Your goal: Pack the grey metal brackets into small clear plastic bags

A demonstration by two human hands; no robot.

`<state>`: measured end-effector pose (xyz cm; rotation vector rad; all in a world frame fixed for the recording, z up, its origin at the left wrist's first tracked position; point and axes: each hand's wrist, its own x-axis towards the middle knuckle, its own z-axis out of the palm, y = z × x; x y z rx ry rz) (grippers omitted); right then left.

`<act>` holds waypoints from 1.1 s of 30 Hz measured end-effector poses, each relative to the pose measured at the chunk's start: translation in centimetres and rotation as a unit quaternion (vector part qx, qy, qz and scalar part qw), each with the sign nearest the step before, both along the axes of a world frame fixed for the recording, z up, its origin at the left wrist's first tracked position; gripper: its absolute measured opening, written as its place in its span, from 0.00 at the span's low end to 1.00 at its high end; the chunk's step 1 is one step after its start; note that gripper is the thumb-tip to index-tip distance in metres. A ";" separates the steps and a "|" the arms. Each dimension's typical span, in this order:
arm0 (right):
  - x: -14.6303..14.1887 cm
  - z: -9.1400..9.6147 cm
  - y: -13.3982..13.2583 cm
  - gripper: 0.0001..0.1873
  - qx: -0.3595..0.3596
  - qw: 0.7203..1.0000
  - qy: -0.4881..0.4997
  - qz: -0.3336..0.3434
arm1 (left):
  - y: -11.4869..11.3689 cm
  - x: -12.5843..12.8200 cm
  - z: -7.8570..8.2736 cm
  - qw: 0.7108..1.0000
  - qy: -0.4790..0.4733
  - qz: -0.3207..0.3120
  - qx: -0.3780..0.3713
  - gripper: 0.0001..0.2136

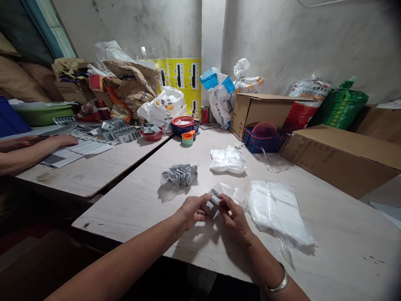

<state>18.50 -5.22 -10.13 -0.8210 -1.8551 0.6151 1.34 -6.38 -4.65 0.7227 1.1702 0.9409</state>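
My left hand (pixel 191 211) and my right hand (pixel 234 215) meet over the pale table (pixel 328 234), both pinching a small grey metal part in a clear plastic bag (pixel 213 205). Fingers of both hands are curled round it. A stack of clear plastic bags (pixel 277 211) lies just right of my right hand. A filled bag of grey metal parts (pixel 179 174) rests beyond my left hand. A bag of white items (pixel 227 160) sits further back.
Another person's arms (pixel 28 148) rest on the left table (pixel 90 173) among papers and metal parts. Red and blue baskets (pixel 183 124), an orange-green cup (pixel 188 138), cardboard boxes (pixel 341 156), a blue crate (pixel 261 140) and sacks line the back wall.
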 end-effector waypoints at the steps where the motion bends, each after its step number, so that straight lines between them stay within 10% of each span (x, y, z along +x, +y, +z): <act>1: 0.0 0.1 -0.1 0.23 -0.025 1.000 0.009 0.015 | -0.1 0.2 0.0 1.000 0.008 0.002 0.006 0.22; 8: -0.5 1.4 -0.6 0.20 -0.124 0.987 0.056 0.085 | -0.8 1.5 0.6 0.997 0.048 0.059 0.015 0.26; 21: 0.5 2.7 -0.5 0.12 -0.365 0.891 0.253 0.095 | -1.8 -0.6 -0.3 0.991 -0.105 -0.043 0.073 0.17; 26: -0.1 2.6 -0.8 0.10 -0.403 0.873 0.237 0.140 | -1.7 -0.9 -0.4 0.991 -0.127 -0.012 -0.039 0.11; 33: -0.1 2.2 -1.2 0.11 -0.409 0.875 0.233 0.117 | -2.3 -0.9 -1.2 0.991 -0.128 0.039 0.008 0.12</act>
